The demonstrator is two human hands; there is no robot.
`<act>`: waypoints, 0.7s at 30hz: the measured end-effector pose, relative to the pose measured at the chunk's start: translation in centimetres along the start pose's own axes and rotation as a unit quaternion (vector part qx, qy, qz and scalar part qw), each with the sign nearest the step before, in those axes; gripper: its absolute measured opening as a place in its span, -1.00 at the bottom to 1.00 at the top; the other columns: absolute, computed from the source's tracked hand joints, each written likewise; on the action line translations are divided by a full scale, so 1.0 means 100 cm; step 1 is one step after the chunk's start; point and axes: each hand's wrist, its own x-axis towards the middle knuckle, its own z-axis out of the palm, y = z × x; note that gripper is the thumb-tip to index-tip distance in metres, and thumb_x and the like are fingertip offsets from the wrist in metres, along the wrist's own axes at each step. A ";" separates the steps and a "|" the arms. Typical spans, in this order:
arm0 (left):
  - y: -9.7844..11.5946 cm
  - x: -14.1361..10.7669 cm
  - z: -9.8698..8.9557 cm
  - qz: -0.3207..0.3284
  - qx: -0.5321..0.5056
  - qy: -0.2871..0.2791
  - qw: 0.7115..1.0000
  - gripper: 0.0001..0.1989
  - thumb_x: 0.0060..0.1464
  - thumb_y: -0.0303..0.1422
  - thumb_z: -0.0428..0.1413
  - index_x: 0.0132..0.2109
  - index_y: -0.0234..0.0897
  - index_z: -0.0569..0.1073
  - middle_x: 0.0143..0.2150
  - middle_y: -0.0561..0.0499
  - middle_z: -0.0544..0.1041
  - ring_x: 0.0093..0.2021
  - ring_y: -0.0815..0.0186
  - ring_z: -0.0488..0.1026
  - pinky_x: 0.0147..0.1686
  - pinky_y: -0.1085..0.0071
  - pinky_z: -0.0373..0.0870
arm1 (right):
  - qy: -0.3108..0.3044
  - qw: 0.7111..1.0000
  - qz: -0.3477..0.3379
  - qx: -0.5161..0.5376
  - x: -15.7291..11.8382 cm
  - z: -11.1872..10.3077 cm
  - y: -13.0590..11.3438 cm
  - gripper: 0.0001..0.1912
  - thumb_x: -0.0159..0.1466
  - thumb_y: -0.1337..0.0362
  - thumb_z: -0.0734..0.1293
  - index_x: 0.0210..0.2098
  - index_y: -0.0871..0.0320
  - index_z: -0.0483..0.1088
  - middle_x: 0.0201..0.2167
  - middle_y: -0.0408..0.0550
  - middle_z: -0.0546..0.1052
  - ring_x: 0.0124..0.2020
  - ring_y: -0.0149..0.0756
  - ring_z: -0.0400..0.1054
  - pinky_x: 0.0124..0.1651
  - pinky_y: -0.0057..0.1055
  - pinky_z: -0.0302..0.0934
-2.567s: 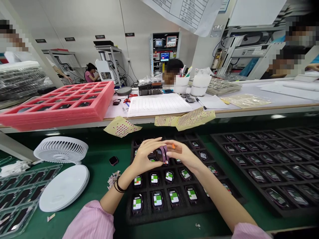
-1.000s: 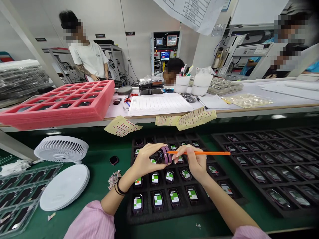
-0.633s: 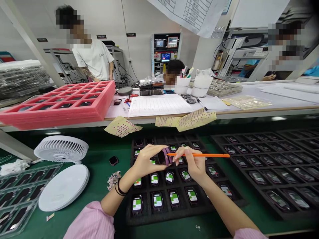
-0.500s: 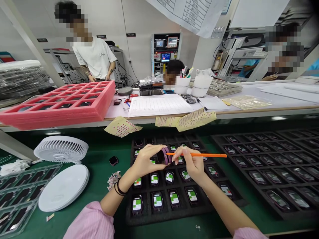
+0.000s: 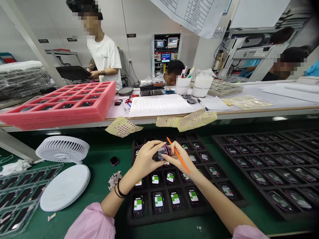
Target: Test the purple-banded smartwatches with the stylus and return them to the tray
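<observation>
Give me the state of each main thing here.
Held watch: in left hand, right hand touching it
Orange stick: slanted, in right hand
Front watches: in black tray, visible screens lit
Loose watch: screen dark, lying flat
Fan: whether running, unclear
Monitor: lit
Pink tray: loaded

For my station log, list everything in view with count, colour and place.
Held watch: one, purple-cased, between both hands
Thin stick: one, orange, in the right hand
Foam trays: at least two, black, bench centre and right
Tray watches: many, dark, some screens green-and-white, in those trays
Loose watch: one, dark, beside the fan
Fan: one, white, bench left
Scraps: a pile, pale, by the left wrist
Foam box: at least one, pink, shelf left
Dotted sheets: three, yellow, shelf edge
Tubs: at least two, white, shelf
Co-workers: at least four, one white-shirted, beyond the shelf
Other small items: too unclear to count
Left hand: one, pink sleeve, on the held watch
Right hand: one, pink sleeve, same place
</observation>
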 end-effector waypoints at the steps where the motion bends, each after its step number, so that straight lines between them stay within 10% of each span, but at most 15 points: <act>1: 0.001 0.000 0.000 -0.004 -0.023 -0.004 1.000 -0.45 -0.02 -0.41 0.25 0.15 -0.18 0.34 0.03 -0.12 0.48 0.00 0.14 0.44 -0.03 0.18 0.44 | -0.003 1.000 0.009 0.022 0.000 0.000 -0.001 -0.51 0.04 0.17 0.49 -0.48 0.08 0.03 -0.43 -0.25 0.35 -0.47 -0.45 0.25 -0.40 -0.47 0.18; 21: 0.000 0.001 0.000 -0.051 -0.107 0.021 0.993 -0.55 0.03 -0.34 0.24 0.07 -0.22 0.35 0.01 -0.12 0.49 -0.02 0.19 0.47 -0.11 0.26 0.50 | 0.025 0.997 0.021 0.070 -0.001 -0.008 -0.008 -0.58 0.15 0.02 0.39 -0.48 0.08 0.08 -0.42 -0.20 0.25 -0.34 -0.35 0.29 -0.27 -0.33 0.40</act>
